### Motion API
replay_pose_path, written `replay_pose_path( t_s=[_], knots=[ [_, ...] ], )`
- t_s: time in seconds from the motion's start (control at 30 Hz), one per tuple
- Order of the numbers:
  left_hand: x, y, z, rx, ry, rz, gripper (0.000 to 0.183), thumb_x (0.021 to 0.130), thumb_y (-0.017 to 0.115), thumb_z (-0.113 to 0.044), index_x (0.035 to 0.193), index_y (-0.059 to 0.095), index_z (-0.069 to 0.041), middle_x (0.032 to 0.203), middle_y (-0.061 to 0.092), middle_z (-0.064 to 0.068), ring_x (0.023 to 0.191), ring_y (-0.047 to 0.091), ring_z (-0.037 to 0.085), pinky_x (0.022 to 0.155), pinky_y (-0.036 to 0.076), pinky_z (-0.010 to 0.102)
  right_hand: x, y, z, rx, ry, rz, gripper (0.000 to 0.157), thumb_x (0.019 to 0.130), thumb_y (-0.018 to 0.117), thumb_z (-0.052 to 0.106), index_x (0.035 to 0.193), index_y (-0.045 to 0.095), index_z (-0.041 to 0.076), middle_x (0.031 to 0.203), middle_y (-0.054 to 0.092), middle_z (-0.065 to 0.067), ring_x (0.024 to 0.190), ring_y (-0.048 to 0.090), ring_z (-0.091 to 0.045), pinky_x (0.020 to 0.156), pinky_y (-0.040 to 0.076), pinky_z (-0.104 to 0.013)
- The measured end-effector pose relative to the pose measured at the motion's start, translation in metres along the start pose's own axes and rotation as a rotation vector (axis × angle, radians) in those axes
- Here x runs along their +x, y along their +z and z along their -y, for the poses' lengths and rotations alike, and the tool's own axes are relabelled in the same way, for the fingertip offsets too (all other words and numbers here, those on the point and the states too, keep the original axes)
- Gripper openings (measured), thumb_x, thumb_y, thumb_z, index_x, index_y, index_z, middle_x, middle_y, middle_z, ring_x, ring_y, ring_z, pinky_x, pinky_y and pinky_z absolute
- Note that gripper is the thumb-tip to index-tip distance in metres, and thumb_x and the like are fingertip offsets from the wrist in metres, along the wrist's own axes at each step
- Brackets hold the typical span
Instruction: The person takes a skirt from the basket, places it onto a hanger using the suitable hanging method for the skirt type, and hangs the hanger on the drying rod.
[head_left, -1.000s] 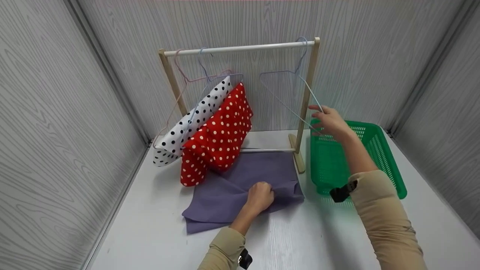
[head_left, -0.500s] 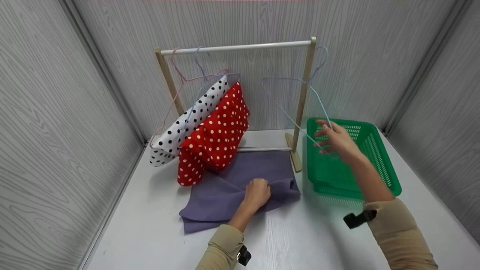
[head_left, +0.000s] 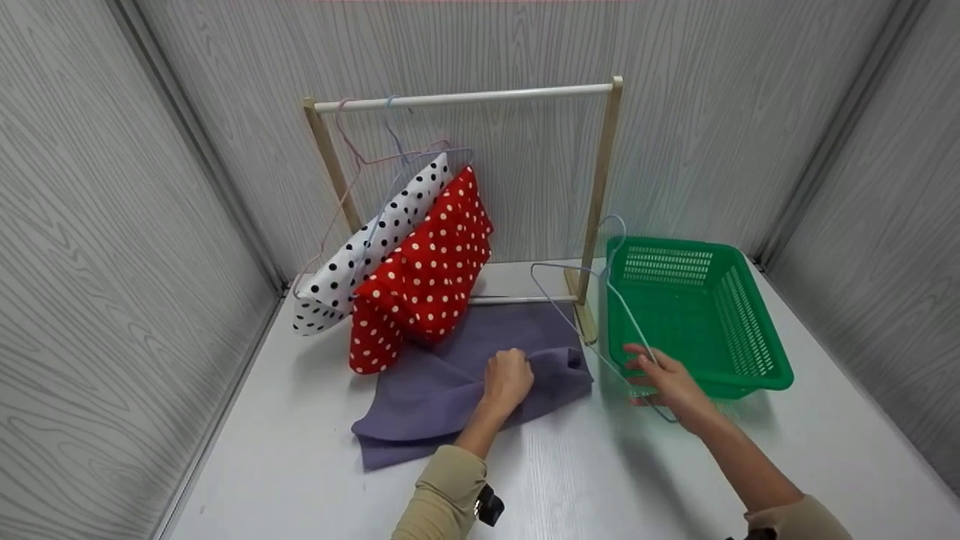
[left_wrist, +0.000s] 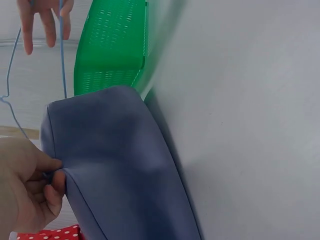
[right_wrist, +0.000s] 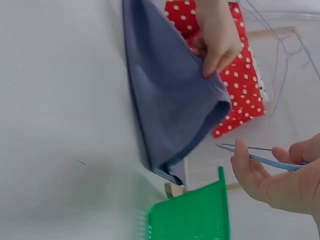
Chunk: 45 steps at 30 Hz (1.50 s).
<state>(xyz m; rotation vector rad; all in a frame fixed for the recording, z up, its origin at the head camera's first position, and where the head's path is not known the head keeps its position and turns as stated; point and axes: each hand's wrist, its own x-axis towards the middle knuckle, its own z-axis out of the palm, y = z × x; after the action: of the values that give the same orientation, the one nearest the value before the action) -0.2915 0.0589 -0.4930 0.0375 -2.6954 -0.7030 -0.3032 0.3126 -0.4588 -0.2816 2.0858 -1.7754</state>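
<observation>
My left hand [head_left: 508,381] pinches the raised edge of a purple cloth [head_left: 409,412] lying on the white table. In the left wrist view, thumb and fingertips grip the fold of this cloth [left_wrist: 120,155]. Out to the right, my right hand [head_left: 671,386] holds a pale blue wire hanger [head_left: 628,315] by its lower corner. The hanger's hook points up and back, off the rack, and its wire overlaps the basket's left side in the head view. The right wrist view shows the hanger [right_wrist: 275,162] running between thumb and fingers.
A rack with a white bar [head_left: 480,97] stands at the back. On its left side, hangers carry a red polka-dot cloth [head_left: 431,262] and a white one with black dots [head_left: 375,236]. A green basket [head_left: 667,307] sits right of the rack. Grey panels enclose the table.
My right hand has taken the blue hanger off the rack's right end and brought it down and toward me. The left hand keeps its pinch on the purple cloth.
</observation>
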Motion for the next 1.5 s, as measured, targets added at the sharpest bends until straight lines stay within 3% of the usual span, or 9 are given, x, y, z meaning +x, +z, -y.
replay_pose_path(
  t_s=[0.2, 0.3, 0.37, 0.47, 0.6, 0.93, 1.2, 1.33, 1.5],
  knots=[
    [0.01, -0.006, 0.006, -0.048, -0.006, -0.055, 0.02, 0.081, 0.056, 0.0, 0.089, 0.074, -0.004, 0.085, 0.07, 0.01, 0.073, 0.067, 0.027, 0.061, 0.051, 0.039, -0.008, 0.018, -0.013, 0.017, 0.012, -0.148, 0.041, 0.102, 0.034, 0.022, 0.137, 0.038, 0.001, 0.125, 0.044, -0.023, 0.112, 0.046, -0.036, 0.073, 0.051, -0.036],
    [0.016, -0.012, 0.01, -0.079, -0.024, -0.089, 0.016, 0.081, 0.055, 0.0, 0.078, 0.071, -0.002, 0.076, 0.068, 0.012, 0.065, 0.064, 0.025, 0.059, 0.05, 0.04, -0.014, 0.026, -0.017, 0.002, 0.02, -0.188, 0.039, 0.101, 0.035, 0.02, 0.134, 0.042, 0.0, 0.122, 0.047, -0.021, 0.111, 0.045, -0.033, 0.073, 0.05, -0.035],
    [0.021, -0.017, 0.013, -0.095, -0.038, -0.118, 0.019, 0.081, 0.053, 0.001, 0.064, 0.061, -0.002, 0.063, 0.062, 0.01, 0.056, 0.057, 0.021, 0.056, 0.048, 0.041, -0.018, 0.031, -0.019, -0.018, 0.031, -0.204, 0.038, 0.101, 0.036, 0.02, 0.132, 0.045, 0.0, 0.12, 0.048, -0.019, 0.11, 0.044, -0.033, 0.073, 0.048, -0.035],
    [0.028, -0.028, 0.017, -0.107, -0.067, -0.148, 0.025, 0.081, 0.052, 0.0, 0.057, 0.051, -0.004, 0.058, 0.057, 0.012, 0.054, 0.056, 0.024, 0.055, 0.047, 0.043, -0.023, 0.036, -0.021, -0.065, 0.051, -0.225, 0.037, 0.101, 0.036, 0.022, 0.129, 0.048, 0.001, 0.117, 0.051, -0.017, 0.104, 0.045, -0.03, 0.071, 0.045, -0.033],
    [0.037, -0.041, 0.02, -0.112, -0.102, -0.152, 0.021, 0.084, 0.051, -0.003, 0.064, 0.058, -0.001, 0.066, 0.062, 0.018, 0.065, 0.063, 0.034, 0.062, 0.049, 0.046, -0.028, 0.042, -0.023, -0.093, 0.071, -0.241, 0.038, 0.101, 0.037, 0.025, 0.127, 0.05, 0.001, 0.109, 0.054, -0.014, 0.091, 0.045, -0.022, 0.066, 0.041, -0.033],
    [0.052, -0.064, 0.018, -0.129, -0.133, -0.149, 0.021, 0.084, 0.051, -0.006, 0.064, 0.054, -0.002, 0.063, 0.058, 0.015, 0.063, 0.059, 0.03, 0.064, 0.048, 0.044, -0.038, 0.058, -0.032, -0.159, 0.122, -0.245, 0.039, 0.101, 0.036, 0.027, 0.125, 0.051, 0.0, 0.103, 0.055, -0.012, 0.088, 0.045, -0.023, 0.065, 0.04, -0.034],
    [0.058, -0.073, 0.013, -0.114, -0.083, -0.173, 0.02, 0.084, 0.051, -0.006, 0.066, 0.054, -0.001, 0.062, 0.057, 0.015, 0.061, 0.058, 0.031, 0.064, 0.047, 0.046, -0.043, 0.071, -0.032, -0.051, 0.158, -0.263, 0.038, 0.101, 0.035, 0.024, 0.123, 0.051, -0.002, 0.094, 0.052, -0.007, 0.08, 0.045, -0.021, 0.06, 0.039, -0.033],
    [0.059, -0.076, 0.011, -0.106, -0.082, -0.17, 0.019, 0.085, 0.052, -0.006, 0.068, 0.056, 0.0, 0.064, 0.057, 0.015, 0.063, 0.058, 0.03, 0.066, 0.047, 0.045, -0.038, 0.073, -0.034, -0.012, 0.137, -0.278, 0.038, 0.101, 0.035, 0.022, 0.125, 0.05, -0.003, 0.099, 0.051, -0.012, 0.083, 0.049, -0.024, 0.062, 0.043, -0.032],
    [0.058, -0.077, 0.01, -0.096, -0.071, -0.163, 0.018, 0.085, 0.053, -0.006, 0.069, 0.057, 0.0, 0.067, 0.059, 0.016, 0.065, 0.06, 0.032, 0.067, 0.048, 0.045, -0.022, 0.07, -0.039, -0.014, 0.087, -0.265, 0.04, 0.101, 0.035, 0.017, 0.135, 0.037, -0.003, 0.123, 0.041, -0.027, 0.082, 0.059, -0.024, 0.064, 0.052, -0.034]
  ],
)
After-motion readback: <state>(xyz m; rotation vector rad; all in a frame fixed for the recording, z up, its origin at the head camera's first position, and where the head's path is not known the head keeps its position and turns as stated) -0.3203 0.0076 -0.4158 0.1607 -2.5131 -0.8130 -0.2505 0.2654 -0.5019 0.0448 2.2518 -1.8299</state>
